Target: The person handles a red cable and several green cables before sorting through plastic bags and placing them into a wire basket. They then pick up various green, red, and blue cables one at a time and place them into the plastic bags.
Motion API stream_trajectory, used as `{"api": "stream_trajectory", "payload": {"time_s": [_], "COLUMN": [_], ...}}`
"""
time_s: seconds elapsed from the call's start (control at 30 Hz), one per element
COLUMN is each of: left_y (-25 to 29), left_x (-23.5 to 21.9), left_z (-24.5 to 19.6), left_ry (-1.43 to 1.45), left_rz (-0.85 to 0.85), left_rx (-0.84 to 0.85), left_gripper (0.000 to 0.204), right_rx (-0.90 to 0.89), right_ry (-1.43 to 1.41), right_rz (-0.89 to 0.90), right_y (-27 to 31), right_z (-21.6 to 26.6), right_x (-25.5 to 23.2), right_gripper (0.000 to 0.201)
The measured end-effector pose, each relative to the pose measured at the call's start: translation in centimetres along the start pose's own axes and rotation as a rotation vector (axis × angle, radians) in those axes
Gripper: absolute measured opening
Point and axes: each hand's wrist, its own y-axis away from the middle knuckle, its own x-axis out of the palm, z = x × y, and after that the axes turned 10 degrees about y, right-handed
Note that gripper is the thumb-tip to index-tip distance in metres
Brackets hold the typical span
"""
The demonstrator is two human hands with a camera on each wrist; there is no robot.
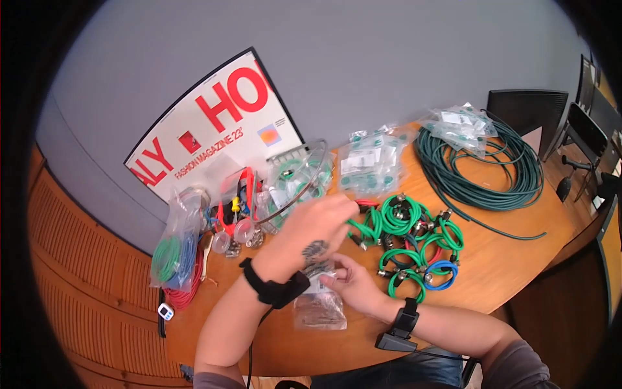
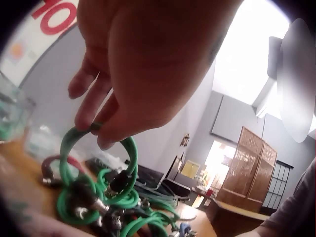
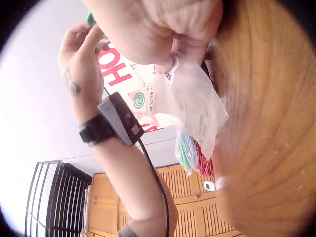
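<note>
My left hand (image 1: 319, 227) pinches a small coiled green cable (image 2: 64, 150) between thumb and fingertips; the loop hangs down with its metal connectors at the bottom. Below and to its right, a heap of similar coiled cables (image 1: 400, 217) lies on the table, mostly green with some red, black and blue. Nearer the body, my right hand (image 1: 356, 286) grips a clear plastic bag (image 1: 322, 312) by its upper end. Printed text and a label show on the bag (image 3: 197, 106) in the right wrist view. The left hand partly covers the bag's top in the head view.
A large dark green cable coil (image 1: 528, 188) lies back right, with clear bags (image 1: 460, 123) on it. More bags (image 1: 372, 162) lie back centre. Left are jars of metal connectors (image 1: 243, 231), a clear bin (image 1: 327, 159) and bagged cables (image 1: 170, 253). A framed poster (image 1: 214, 136) leans behind.
</note>
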Motion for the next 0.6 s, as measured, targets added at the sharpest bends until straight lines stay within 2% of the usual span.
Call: {"api": "stream_trajectory", "payload": {"time_s": [0.03,0.07,0.13,0.17,0.23,0.3,0.33,0.43,0.53,0.6], "left_y": [0.8,1.7,3.7,5.0,7.8,10.5,11.7,15.2,17.5,17.8], "left_x": [-1.2,-2.3,-4.4,-5.3,-6.4,-6.7,-6.5,-5.6,-4.8,-3.5], "left_z": [-0.4,-0.8,-1.6,-1.7,-2.3,-3.3,-3.8,-4.9,-5.8,-5.4], "left_ry": [-0.029,-0.035,-0.082,-0.086,-0.099,-0.056,-0.009,0.028,0.203,0.242], "left_rz": [-0.104,-0.100,-0.368,-0.371,-0.568,-0.627,-0.683,-0.641,-0.577,-0.606], "left_rx": [0.012,-0.001,-0.140,-0.146,-0.319,-0.385,-0.452,-0.460,-0.494,-0.475], "left_gripper": [0.020,0.020,0.017,0.017,0.015,0.014,0.014,0.014,0.012,0.012], "right_rx": [-0.004,0.009,0.022,0.036,0.046,0.130,0.126,0.142,0.162,0.163], "right_ry": [-0.052,-0.086,-0.120,-0.104,-0.084,-0.286,-0.235,-0.273,-0.305,-0.308], "right_rz": [0.015,0.027,0.047,0.054,0.064,0.047,0.042,0.060,0.032,0.034], "right_y": [0.1,0.1,0.1,0.2,0.1,0.3,0.3,0.0,0.3,0.2], "right_z": [0.6,0.7,0.8,1.0,1.8,2.8,2.5,2.0,3.0,3.1], "right_x": [0.1,0.1,-0.1,-0.4,-0.6,-0.6,-0.8,-1.0,-0.5,-0.5], "right_gripper": [0.045,0.045,0.045,0.043,0.041,0.036,0.033,0.032,0.033,0.039]}}
